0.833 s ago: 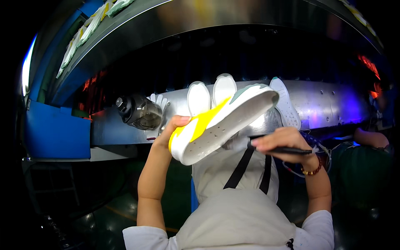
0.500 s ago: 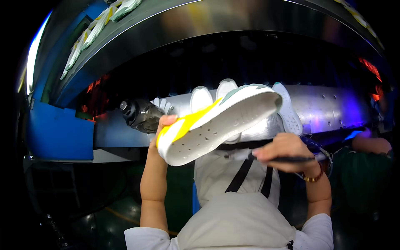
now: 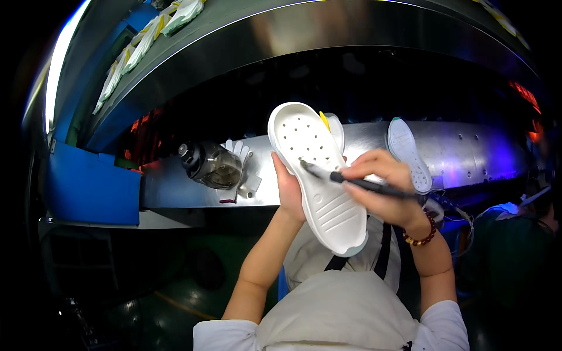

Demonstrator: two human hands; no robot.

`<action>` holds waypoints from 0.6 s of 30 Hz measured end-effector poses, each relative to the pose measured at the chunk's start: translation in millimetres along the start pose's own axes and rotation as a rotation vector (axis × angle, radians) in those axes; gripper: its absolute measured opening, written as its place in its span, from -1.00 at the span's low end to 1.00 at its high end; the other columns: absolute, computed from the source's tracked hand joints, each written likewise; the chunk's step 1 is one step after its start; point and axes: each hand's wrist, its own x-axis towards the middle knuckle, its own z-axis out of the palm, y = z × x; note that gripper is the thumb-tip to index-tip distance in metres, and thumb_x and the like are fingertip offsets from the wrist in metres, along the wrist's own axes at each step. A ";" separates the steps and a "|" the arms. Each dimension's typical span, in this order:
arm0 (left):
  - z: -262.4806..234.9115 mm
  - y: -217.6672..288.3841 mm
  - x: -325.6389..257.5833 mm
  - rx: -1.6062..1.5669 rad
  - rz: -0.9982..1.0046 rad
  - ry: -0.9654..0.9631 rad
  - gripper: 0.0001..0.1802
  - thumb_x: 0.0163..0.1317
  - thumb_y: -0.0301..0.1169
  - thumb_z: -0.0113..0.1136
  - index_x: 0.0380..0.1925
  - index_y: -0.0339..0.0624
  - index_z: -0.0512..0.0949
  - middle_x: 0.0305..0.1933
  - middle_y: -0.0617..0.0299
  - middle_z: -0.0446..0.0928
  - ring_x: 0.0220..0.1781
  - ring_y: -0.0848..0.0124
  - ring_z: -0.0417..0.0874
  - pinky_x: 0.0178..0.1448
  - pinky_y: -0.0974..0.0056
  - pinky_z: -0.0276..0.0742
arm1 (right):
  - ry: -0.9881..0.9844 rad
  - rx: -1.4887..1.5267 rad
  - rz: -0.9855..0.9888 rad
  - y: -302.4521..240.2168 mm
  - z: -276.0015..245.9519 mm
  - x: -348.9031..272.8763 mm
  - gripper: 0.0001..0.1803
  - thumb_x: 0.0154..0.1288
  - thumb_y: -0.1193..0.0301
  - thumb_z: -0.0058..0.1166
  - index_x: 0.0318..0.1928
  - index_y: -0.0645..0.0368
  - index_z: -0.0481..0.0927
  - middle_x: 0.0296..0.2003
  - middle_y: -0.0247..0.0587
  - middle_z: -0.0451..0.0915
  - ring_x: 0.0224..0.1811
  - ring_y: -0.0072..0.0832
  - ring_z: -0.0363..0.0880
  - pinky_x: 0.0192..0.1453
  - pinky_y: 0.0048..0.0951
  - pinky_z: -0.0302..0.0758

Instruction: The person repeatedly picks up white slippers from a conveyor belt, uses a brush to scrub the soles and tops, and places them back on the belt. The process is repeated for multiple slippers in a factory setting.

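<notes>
A white shoe sole is held up in front of me, its inner side turned to me, with holes in the upper part and ridges lower down. My left hand grips it by its left edge, most fingers hidden behind it. My right hand is closed round the black handle of a brush. The brush's bristles are at the sole's middle, just below the holes; whether they touch it I cannot tell. Behind the held sole, another pale sole partly shows. Further right lies a white perforated sole on the metal ledge.
At the left on the metal ledge lies a dark see-through bottle beside a white glove and a small metal cylinder. Above, a raised belt carries white-and-yellow shoe pieces. Cables and another person are at the right.
The held sole has swung from slanting sideways to nearly upright, its yellow outer side now mostly hidden. My left hand has moved right; the brush has come up over the sole.
</notes>
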 end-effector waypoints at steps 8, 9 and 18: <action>-7.0 24.1 -6.6 0.018 0.028 0.035 -0.13 0.01 0.35 -0.57 0.11 -0.07 0.17 -0.04 -0.05 0.38 -0.05 -0.06 0.42 0.01 -0.10 0.35 | -0.428 0.089 -0.097 -20.8 -17.1 -20.5 -0.83 -0.19 0.57 0.13 -0.45 0.16 0.55 -0.52 -0.23 0.52 -0.44 -0.40 0.50 -0.37 -0.46 0.39; -2.6 19.2 -6.8 -0.019 0.019 0.019 -0.14 0.02 0.34 -0.56 0.11 -0.07 0.16 -0.04 -0.05 0.38 -0.05 -0.06 0.42 0.02 -0.10 0.34 | -0.357 0.131 -0.092 -19.1 -21.5 -13.4 -0.82 -0.16 0.57 0.12 -0.42 0.16 0.57 -0.51 -0.25 0.53 -0.42 -0.41 0.51 -0.31 -0.46 0.42; 0.7 26.0 -2.4 -0.003 0.161 -0.091 -0.16 0.02 0.31 -0.46 0.13 -0.07 0.12 0.03 -0.03 0.31 0.06 -0.06 0.32 0.09 -0.20 0.20 | -0.356 0.358 0.057 -18.7 -18.2 -21.8 -0.78 -0.17 0.56 0.19 -0.38 0.16 0.59 -0.41 -0.28 0.56 -0.25 -0.48 0.48 -0.14 -0.53 0.42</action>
